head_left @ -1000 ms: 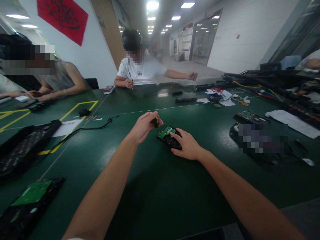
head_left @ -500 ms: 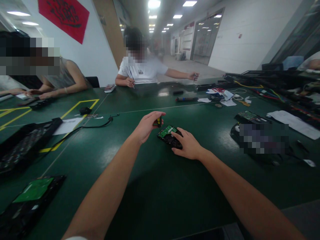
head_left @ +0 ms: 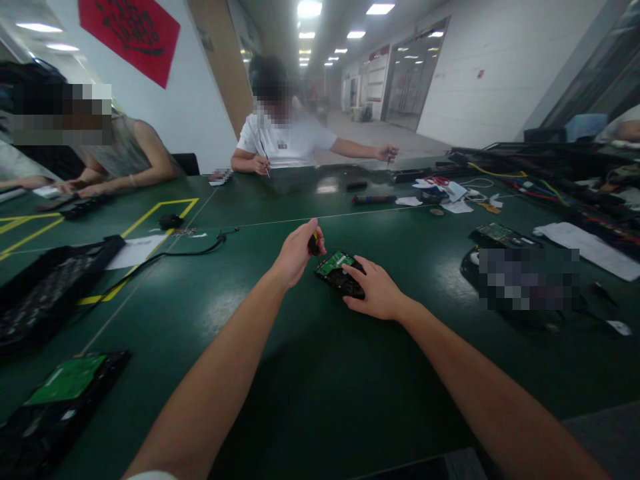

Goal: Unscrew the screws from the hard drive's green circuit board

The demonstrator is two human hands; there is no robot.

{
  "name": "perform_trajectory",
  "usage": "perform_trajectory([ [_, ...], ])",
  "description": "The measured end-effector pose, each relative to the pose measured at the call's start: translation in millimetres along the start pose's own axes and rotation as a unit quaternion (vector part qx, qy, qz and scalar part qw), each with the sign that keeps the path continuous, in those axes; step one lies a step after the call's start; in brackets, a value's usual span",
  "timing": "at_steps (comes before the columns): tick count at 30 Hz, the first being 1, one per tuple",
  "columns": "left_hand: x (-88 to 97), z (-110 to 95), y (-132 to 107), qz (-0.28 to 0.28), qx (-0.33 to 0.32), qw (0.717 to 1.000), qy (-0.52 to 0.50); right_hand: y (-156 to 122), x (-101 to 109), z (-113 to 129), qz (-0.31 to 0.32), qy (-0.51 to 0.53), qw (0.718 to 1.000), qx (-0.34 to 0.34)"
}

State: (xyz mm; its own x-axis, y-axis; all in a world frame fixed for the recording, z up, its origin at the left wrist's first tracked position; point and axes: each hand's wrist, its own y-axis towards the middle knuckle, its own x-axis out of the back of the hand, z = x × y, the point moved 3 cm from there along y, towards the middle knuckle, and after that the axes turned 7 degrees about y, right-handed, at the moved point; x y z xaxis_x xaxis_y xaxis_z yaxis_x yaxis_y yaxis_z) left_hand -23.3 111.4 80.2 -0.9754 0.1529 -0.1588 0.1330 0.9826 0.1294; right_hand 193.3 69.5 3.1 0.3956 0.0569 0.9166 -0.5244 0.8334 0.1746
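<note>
A black hard drive [head_left: 336, 271] with a green circuit board on top lies on the green table [head_left: 320, 373] in the middle of the head view. My right hand [head_left: 376, 292] rests on its near right side, fingers curved over the casing. Just left of the drive, my left hand [head_left: 296, 253] is closed around a small screwdriver [head_left: 313, 244] with a black and yellow handle, its tip pointing down at the board's far corner.
Another hard drive [head_left: 60, 393] lies at the near left, with a black keyboard [head_left: 45, 287] and a cable [head_left: 175, 253] beyond it. More drives and parts [head_left: 500, 235] sit to the right. Two people sit across the table, one holding a tool.
My left hand's fingers have turned around the screwdriver handle and drawn in slightly. My right hand and the drive have stayed put.
</note>
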Motion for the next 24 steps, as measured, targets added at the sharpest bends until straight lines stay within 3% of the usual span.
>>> perform_trajectory([
  [6,12.1,-7.3,-0.4,-0.006,-0.018,0.993,0.117,0.3,1.2,0.8,0.009,0.006,1.0,-0.009],
  [13,7.4,-10.0,-4.5,0.031,0.02,0.999,0.011,0.0,-0.6,-1.2,0.004,0.007,1.0,-0.007],
  [19,-1.2,3.0,-0.3,-0.033,-0.005,0.997,-0.076,1.0,1.4,1.1,0.009,0.0,1.0,-0.006],
  [24,-3.9,7.0,2.1,-0.019,-0.021,0.999,-0.04,1.3,2.4,2.8,0.011,-0.004,1.0,-0.005],
])
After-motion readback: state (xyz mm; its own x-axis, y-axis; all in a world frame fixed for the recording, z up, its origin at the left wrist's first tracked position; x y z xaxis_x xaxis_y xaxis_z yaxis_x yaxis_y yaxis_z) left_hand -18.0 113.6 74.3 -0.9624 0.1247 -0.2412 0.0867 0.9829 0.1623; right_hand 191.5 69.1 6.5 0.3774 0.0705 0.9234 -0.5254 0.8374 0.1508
